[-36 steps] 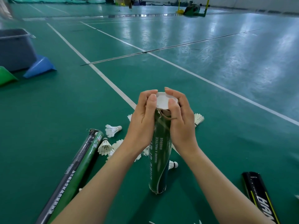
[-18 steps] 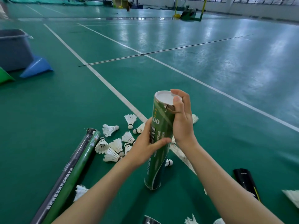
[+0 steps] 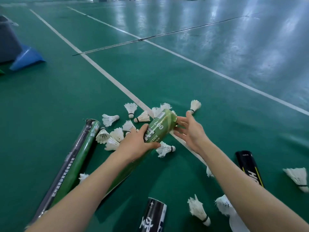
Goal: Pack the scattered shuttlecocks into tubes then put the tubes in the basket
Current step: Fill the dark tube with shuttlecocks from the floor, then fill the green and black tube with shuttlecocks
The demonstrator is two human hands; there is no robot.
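Midway along its body, the green tube (image 3: 160,126) sits in the left hand (image 3: 137,144), whose grip curls round it, thumb on the near side and fingers over the far side. The tube tilts, its far end pointing up and right. The right hand (image 3: 190,131) hovers just beside that end, grip spread and fingers relaxed; whether they touch it is unclear. Both forearms reach out from the near edge. White shuttlecocks (image 3: 110,119) lie scattered on the floor (image 3: 50,114) around the tube. A grey basket (image 3: 6,42) stands far left.
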